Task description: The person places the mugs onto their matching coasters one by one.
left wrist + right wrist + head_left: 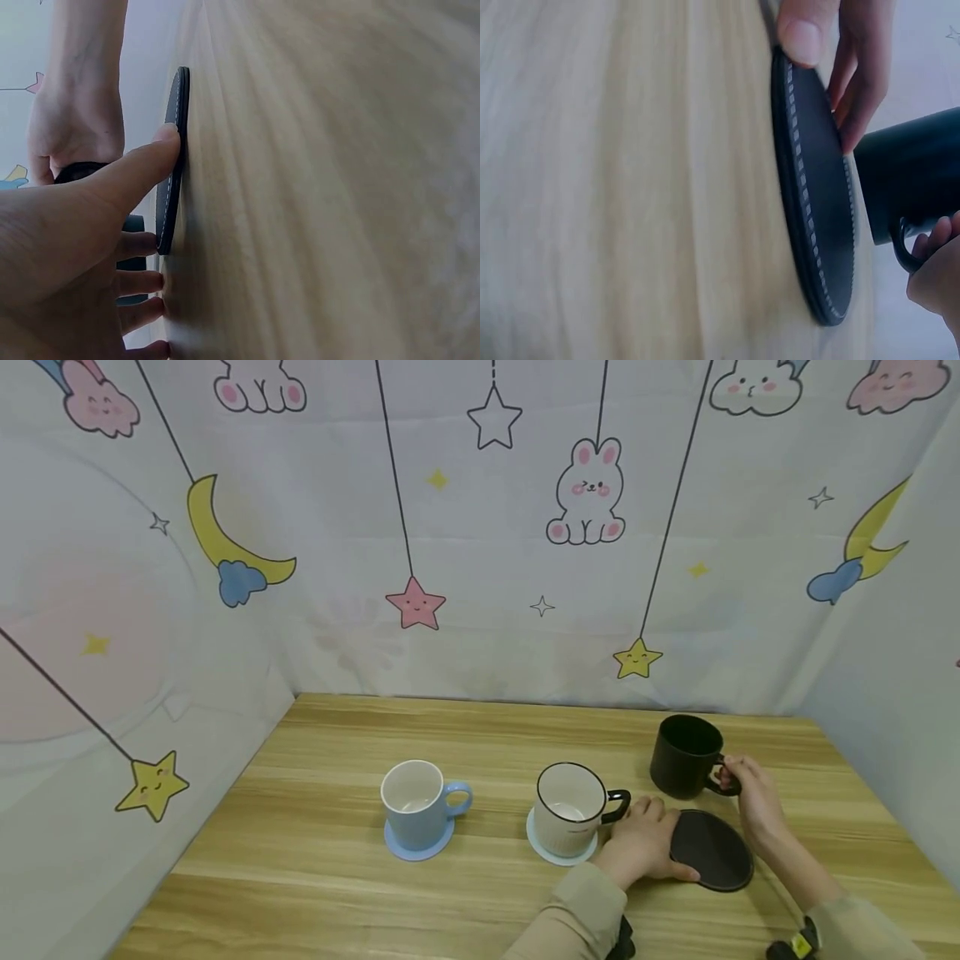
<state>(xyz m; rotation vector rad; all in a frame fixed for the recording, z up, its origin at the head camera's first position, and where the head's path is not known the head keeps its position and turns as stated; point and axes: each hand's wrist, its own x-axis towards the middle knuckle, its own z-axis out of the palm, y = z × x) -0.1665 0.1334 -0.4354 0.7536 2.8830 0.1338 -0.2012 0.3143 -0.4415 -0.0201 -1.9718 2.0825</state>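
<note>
A round black coaster with pale edge stitching lies on the wooden table. My left hand holds its left side, thumb on the near edge and index finger at the far edge. Behind the coaster is a black mug, upright. My right hand grips its handle, which points right; whether its base touches the table I cannot tell. Just left of my left hand, a white mug with black rim and handle stands on a pale blue coaster.
Further left a light blue mug stands on a blue coaster, handle to the right. A cartoon-printed cloth hangs behind the wooden table and along its sides.
</note>
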